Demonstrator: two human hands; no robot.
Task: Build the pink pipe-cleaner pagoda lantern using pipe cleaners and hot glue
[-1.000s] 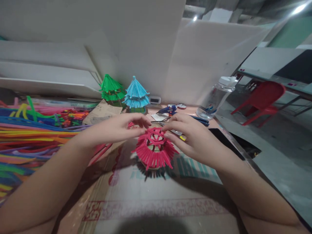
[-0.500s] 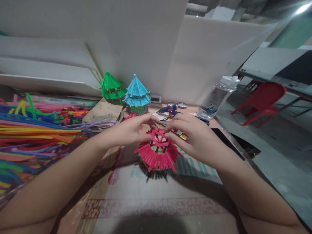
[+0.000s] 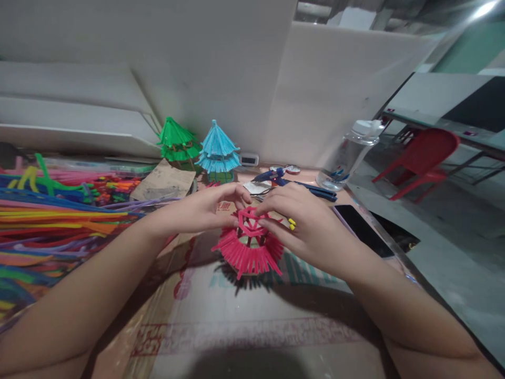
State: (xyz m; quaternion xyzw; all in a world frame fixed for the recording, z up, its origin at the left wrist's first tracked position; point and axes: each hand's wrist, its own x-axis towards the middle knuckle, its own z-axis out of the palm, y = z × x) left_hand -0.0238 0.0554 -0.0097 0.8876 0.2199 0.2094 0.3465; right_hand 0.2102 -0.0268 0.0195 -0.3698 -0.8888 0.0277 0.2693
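Observation:
Between my hands stands a pink pipe-cleaner pavilion [image 3: 249, 258], its lower roof of short strips flaring out over dark posts. An open pink frame forms its top. From the left, my left hand [image 3: 215, 208] grips that top frame with thumb and fingers. On the other side my right hand [image 3: 294, 216] pinches the frame's right edge. Some fingertips are hidden behind the frame. A small yellow piece [image 3: 292, 223] shows beside my right fingers.
Many coloured pipe cleaners [image 3: 59, 221] cover the left side. Behind stand a green pavilion [image 3: 177, 139], a blue pavilion [image 3: 218, 150] and a glue gun [image 3: 270, 175]. To the right are a water bottle [image 3: 349, 155], a blue stapler-like tool [image 3: 315, 190] and a phone [image 3: 365, 231].
The whole view has shifted slightly, and more of the phone shows at right. Both hands stay at the pink top frame, with the right fingers slightly repositioned.

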